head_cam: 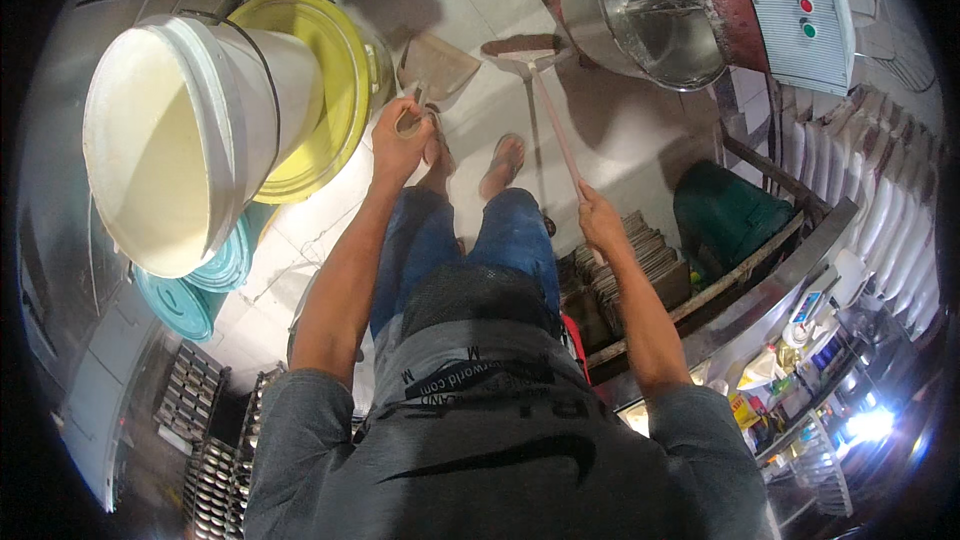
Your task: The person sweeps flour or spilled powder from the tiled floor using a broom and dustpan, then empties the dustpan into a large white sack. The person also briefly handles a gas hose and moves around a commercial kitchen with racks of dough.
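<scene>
My left hand (403, 136) is closed around the handle of a dustpan (437, 66), whose greyish pan lies low over the tiled floor ahead of my feet. In my right hand (602, 223) is the long pinkish handle of a broom (556, 115). The broom's wide dark-bristled head (523, 49) rests on the floor, to the right of the dustpan and apart from it. My feet in sandals stand just behind the two tools.
At left, a large white bucket (150, 150) stands by a yellow lid (349, 90), with turquoise lids (176, 307) below. A steel mixer bowl (645, 15) is ahead right. Nearer on the right are a green container (724, 214), stacked cardboard (637, 259) and a steel table edge (757, 289).
</scene>
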